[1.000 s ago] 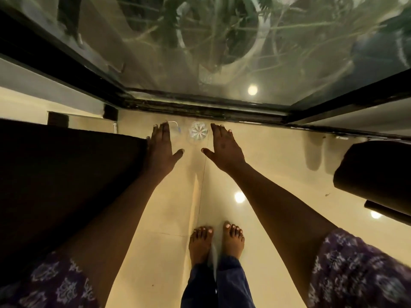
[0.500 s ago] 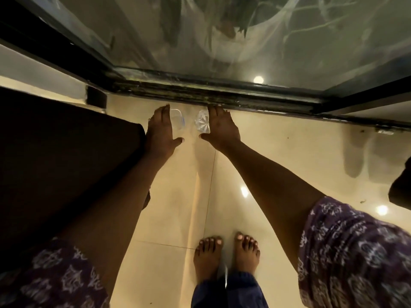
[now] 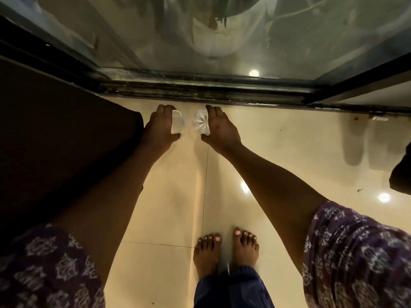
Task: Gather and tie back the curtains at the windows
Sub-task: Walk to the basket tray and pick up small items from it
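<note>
Reaching down by the window, both hands closing on clear objects.

The dark curtain [image 3: 62,141] is hanging at my left; my left hand [image 3: 159,127] is cupping a clear container [image 3: 177,122], my right hand [image 3: 220,128] a faceted clear piece [image 3: 202,122]; smooth plastic risks slipping.

Left hand [image 3: 159,127] covers part of a clear rectangular piece [image 3: 177,122]; identity undetermined. Right hand [image 3: 221,127] hides one side of a clear ribbed disc [image 3: 201,123]. Contact with either piece cannot be told. Dark curtain [image 3: 66,141] cut by left edge. Both sleeves [image 3: 355,252] cropped and blurred.
</note>
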